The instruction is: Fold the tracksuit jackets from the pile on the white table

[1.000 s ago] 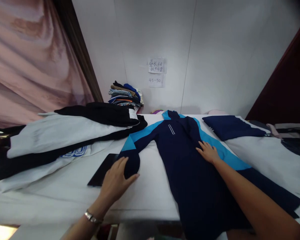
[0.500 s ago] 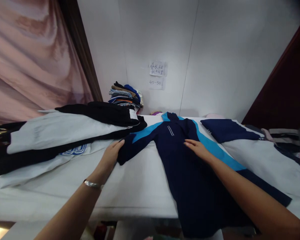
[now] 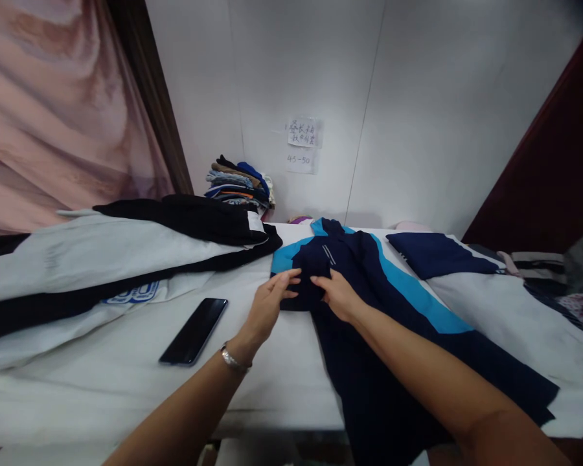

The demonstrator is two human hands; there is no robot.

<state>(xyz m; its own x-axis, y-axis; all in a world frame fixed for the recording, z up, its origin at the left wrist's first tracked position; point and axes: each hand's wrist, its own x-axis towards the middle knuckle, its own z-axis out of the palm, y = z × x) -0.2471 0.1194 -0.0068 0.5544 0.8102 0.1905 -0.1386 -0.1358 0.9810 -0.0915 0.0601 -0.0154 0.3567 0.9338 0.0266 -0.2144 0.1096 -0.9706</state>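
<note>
A navy long-sleeved jacket point(image 3: 369, 349) with bright blue shoulder bands lies spread on the white-covered table point(image 3: 267, 382), its lower end hanging over the near edge. Its left-side sleeve is folded inward over the chest. My left hand point(image 3: 271, 301) rests against that folded sleeve with its fingers apart. Close beside it, my right hand point(image 3: 341, 296) pinches the sleeve's end between thumb and fingers. The jacket's other sleeve stretches out to the right, partly behind my right forearm. A dark phone point(image 3: 194, 331) lies on the cloth left of my left wrist.
Black and white garments point(image 3: 116, 249) cover the table's left side. At the right lie a folded navy garment point(image 3: 440, 254) and white cloth point(image 3: 505, 310). A stack of folded clothes point(image 3: 238, 181) stands at the back by the wall, under paper signs point(image 3: 301, 133).
The left-side sleeve has been brought inward over the chest. My left hand moved right and loosened; my right hand moved left onto the sleeve's end. The phone has come into view.
</note>
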